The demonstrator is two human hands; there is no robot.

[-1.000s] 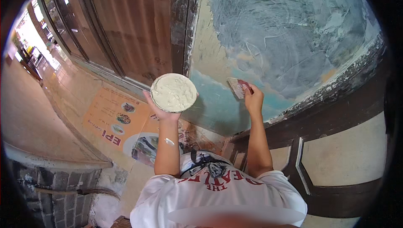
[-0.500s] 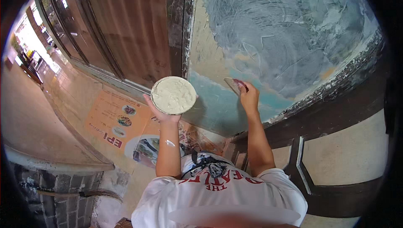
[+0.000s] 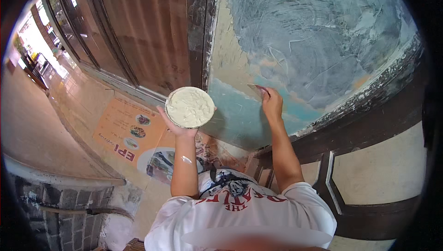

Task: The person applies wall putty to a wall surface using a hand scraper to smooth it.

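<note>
My left hand (image 3: pixel 176 125) holds a round tub of pale cream paste (image 3: pixel 189 107) from beneath, with the lumpy surface facing up. A smear of the pale stuff sits on my left forearm. My right hand (image 3: pixel 272 102) grips a scraper with a dark red handle (image 3: pixel 262 90), seen nearly edge-on at the lower part of the wall (image 3: pixel 318 29); whether its blade touches the wall I cannot tell for sure. That wall is coated in patchy grey-blue plaster, with bare beige and teal areas around the scraper.
Left of the wall is a wooden framed glass panel (image 3: pixel 138 29). An orange printed sheet (image 3: pixel 115 126) lies on the tiled floor (image 3: pixel 67 94). A dark panelled door (image 3: pixel 369 168) stands at the right. A low ledge over grey blocks (image 3: pixel 74 177) is at the lower left, and a bright passage opens far left.
My right hand and scraper have moved slightly up and left, the blade now turned more edge-on to me. The tub in my left hand has shifted slightly down.
</note>
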